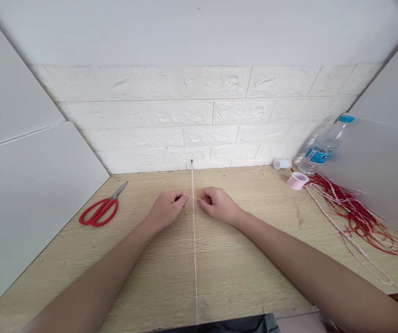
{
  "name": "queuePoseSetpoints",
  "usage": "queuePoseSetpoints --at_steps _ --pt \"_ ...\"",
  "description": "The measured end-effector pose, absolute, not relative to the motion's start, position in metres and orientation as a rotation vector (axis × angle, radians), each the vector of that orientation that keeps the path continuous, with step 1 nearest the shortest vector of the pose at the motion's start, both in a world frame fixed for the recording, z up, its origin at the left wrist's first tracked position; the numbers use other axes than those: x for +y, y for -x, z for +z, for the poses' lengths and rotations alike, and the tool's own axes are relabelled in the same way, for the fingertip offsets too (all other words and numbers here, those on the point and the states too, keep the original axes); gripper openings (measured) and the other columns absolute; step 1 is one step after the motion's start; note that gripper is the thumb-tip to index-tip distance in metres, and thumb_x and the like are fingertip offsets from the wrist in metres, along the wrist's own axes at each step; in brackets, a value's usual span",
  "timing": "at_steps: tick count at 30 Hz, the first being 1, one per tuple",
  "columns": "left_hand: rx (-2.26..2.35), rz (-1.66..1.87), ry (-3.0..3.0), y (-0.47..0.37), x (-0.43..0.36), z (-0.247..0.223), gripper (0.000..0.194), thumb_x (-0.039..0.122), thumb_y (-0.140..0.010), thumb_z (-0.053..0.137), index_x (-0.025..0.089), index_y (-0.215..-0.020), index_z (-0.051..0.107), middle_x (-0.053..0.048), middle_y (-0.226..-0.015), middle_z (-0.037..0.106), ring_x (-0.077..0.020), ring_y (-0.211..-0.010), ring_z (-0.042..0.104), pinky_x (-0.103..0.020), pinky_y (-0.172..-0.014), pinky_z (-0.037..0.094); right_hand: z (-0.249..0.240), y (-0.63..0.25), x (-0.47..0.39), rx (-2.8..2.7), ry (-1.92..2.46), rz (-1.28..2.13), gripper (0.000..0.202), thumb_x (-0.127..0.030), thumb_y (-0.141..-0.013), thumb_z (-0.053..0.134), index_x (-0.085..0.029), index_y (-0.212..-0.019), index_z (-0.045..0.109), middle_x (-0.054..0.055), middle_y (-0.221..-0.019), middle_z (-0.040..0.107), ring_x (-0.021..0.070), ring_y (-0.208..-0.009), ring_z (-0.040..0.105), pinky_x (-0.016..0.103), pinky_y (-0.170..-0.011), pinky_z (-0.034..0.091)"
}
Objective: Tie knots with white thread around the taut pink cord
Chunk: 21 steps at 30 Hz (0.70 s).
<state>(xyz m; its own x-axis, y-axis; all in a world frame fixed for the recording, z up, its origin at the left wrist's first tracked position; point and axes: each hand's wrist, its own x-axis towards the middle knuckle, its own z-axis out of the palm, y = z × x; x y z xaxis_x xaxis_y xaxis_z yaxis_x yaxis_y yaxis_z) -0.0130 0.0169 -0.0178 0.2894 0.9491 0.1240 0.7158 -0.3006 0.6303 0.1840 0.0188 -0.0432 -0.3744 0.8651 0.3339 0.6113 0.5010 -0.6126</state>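
A thin braided cord [192, 180], pale pink and white, runs from a small dark point at the foot of the wall toward me. Below its knotted end, a straight pale string [195, 259] stretches down to the table's near edge. My left hand [170, 206] is closed in a pinch on a thin thread just left of the knot. On the other side, my right hand [218, 203] pinches a thread too, its fingers curled. Between the two hands the short thread crosses the cord and looks taut.
Red-handled scissors [104, 206] lie at the left. To the right are a white spool [282, 163], a pink thread spool [297, 181], a water bottle [324, 145] and a heap of red cords [362, 215]. White panels [39, 194] stand at both sides of the wooden table [143, 286].
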Motion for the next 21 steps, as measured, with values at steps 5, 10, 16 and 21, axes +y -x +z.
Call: queuePoseSetpoints --at_steps 5,10,16,21 --pt "1.567 0.674 -2.133 0.0158 0.0212 -0.0218 0.034 0.036 -0.082 0.041 0.018 -0.057 0.027 0.004 -0.054 0.030 -0.0109 -0.054 0.033 -0.026 -0.053 0.022 -0.0426 -0.1854 0.0189 -2.195 1.240 0.419 0.018 -0.024 -0.088 0.049 -0.017 -0.072 0.047 0.001 -0.067 0.054 0.0111 -0.060 0.045 0.024 -0.056 0.030" --pt "1.586 0.653 -2.199 0.0165 0.0227 -0.0238 0.032 0.034 -0.080 0.040 0.018 -0.057 0.026 0.003 -0.052 0.032 -0.0114 -0.054 0.034 -0.027 -0.053 0.021 -0.0387 -0.1865 0.0179 -2.307 1.207 0.324 0.025 -0.028 -0.093 0.044 -0.018 -0.069 0.043 0.002 -0.067 0.052 0.0132 -0.061 0.044 0.026 -0.057 0.030" --pt "1.623 0.603 -2.209 0.0162 0.0222 -0.0221 0.032 0.035 -0.080 0.040 0.018 -0.056 0.026 0.003 -0.052 0.032 -0.0116 -0.053 0.033 -0.028 -0.052 0.020 -0.0370 -0.1861 0.0176 -2.362 1.212 0.271 0.024 -0.025 -0.093 0.043 -0.018 -0.071 0.046 0.003 -0.067 0.052 0.0141 -0.063 0.045 0.027 -0.059 0.030" --pt "1.620 0.581 -2.232 0.0161 0.0225 -0.0226 0.033 0.034 -0.080 0.040 0.018 -0.056 0.026 0.003 -0.051 0.033 -0.0115 -0.053 0.034 -0.028 -0.052 0.020 -0.0395 -0.1861 0.0192 -2.373 1.230 0.252 0.024 -0.024 -0.093 0.041 -0.018 -0.071 0.045 0.003 -0.067 0.052 0.0142 -0.063 0.045 0.027 -0.060 0.030"
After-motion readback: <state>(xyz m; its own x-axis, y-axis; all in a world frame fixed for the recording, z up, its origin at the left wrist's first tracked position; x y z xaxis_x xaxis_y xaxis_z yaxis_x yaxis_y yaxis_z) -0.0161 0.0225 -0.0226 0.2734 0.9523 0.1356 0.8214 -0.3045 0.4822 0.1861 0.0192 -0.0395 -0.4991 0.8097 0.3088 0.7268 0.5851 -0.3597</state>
